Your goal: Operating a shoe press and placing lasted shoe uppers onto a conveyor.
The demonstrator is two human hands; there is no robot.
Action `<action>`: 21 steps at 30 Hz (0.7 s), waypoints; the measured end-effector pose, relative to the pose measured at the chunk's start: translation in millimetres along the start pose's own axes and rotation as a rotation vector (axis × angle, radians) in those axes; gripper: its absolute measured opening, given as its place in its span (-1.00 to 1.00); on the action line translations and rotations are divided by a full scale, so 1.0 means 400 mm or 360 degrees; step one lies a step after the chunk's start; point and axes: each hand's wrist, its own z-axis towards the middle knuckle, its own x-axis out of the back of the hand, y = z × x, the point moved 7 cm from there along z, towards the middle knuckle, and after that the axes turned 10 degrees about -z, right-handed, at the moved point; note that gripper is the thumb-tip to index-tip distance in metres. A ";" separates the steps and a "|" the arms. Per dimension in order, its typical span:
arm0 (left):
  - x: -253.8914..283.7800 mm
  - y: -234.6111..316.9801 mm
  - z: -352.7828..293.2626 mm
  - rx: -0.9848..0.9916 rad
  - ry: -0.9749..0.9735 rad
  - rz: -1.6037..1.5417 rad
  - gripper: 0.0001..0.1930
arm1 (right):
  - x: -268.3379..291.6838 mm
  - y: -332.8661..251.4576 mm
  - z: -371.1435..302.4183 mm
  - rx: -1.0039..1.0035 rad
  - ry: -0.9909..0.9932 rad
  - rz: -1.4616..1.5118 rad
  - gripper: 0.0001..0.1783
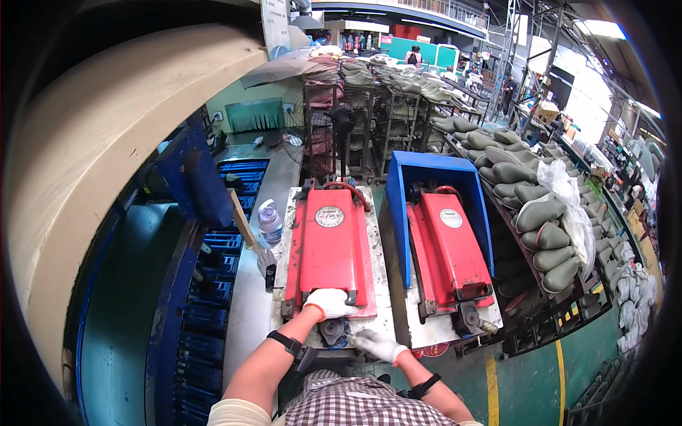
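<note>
A red metal lid (pixel 332 241) with a round pale plate covers the press in front of me. My left hand (pixel 328 303), in a white glove, is closed over the black handle (pixel 351 297) at the lid's near edge. Below that edge sits a dark round metal fitting (pixel 332 331). My right hand (pixel 380 346), gloved too, is just right of this fitting with its fingers stretched toward it. I see nothing held in it, and whether its fingertips touch the press is unclear.
To the right stands a second red press (pixel 451 241) inside a blue hood (pixel 435 162). Past it, a rack carries stacked grey-green shoe forms (pixel 536 213). At left are a clear bottle (pixel 269 221) on a metal bench (pixel 249 305) and blue machinery (pixel 202 177). Loaded racks (pixel 398 128) stand behind.
</note>
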 end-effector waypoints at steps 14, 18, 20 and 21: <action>-0.002 0.027 -0.034 0.0044 0.0077 -0.0088 -0.29 | -0.078 -0.021 0.029 -0.0314 -0.0362 0.0068 -0.51; 0.000 0.023 -0.031 0.0010 0.0133 -0.0073 -0.35 | -0.189 -0.055 -0.031 -0.0312 -0.0295 0.0814 -0.61; -0.002 0.011 -0.030 -0.0007 0.0172 -0.0065 -0.37 | -0.269 -0.116 -0.062 -0.0442 -0.0262 0.1519 -0.58; 0.001 0.017 -0.023 -0.0027 0.0173 -0.0065 -0.38 | -0.298 -0.088 -0.047 -0.0539 -0.0265 0.1551 -0.54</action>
